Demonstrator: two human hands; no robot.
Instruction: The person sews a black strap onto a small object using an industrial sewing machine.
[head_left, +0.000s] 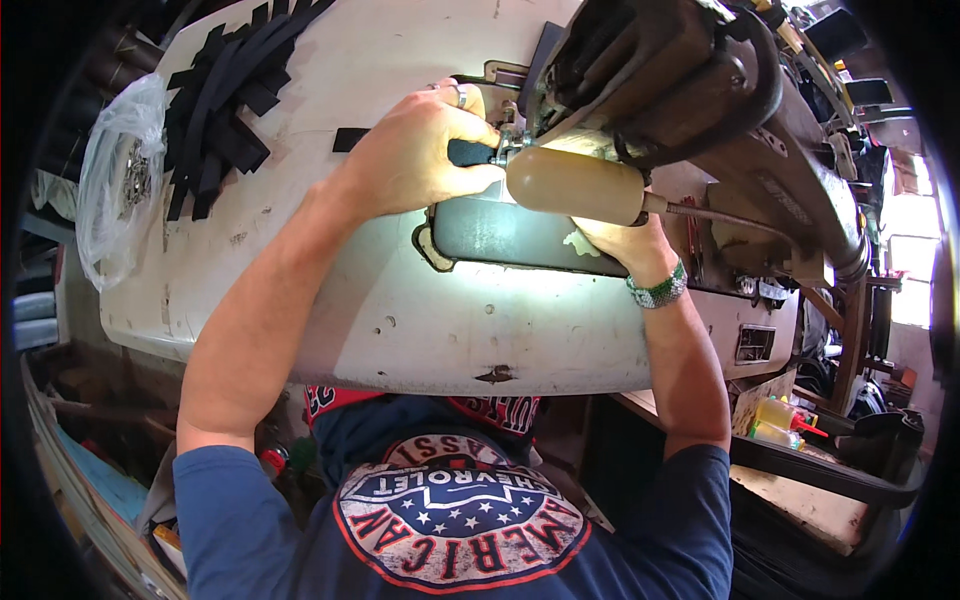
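My left hand point(425, 150), with a ring on one finger, is closed on a short black webbing strap point(470, 152). Its thumb and fingers pinch the strap's sides right at the presser foot point(508, 140) of an industrial sewing machine point(640, 70). Past a cream-coloured cylinder point(575, 185) on the machine, my right hand point(628, 240) reaches in from the right, with a beaded bracelet on the wrist. That cylinder hides its fingers, so what they touch does not show. Beneath both hands lies the machine's grey metal bed plate point(500, 235), brightly lit.
A heap of cut black straps point(225, 100) lies on the worn white table point(300, 250), beside a clear plastic bag point(125, 185) of small metal parts. One loose strap piece point(349, 140) rests near my left wrist. The machine's arm stands over the right side.
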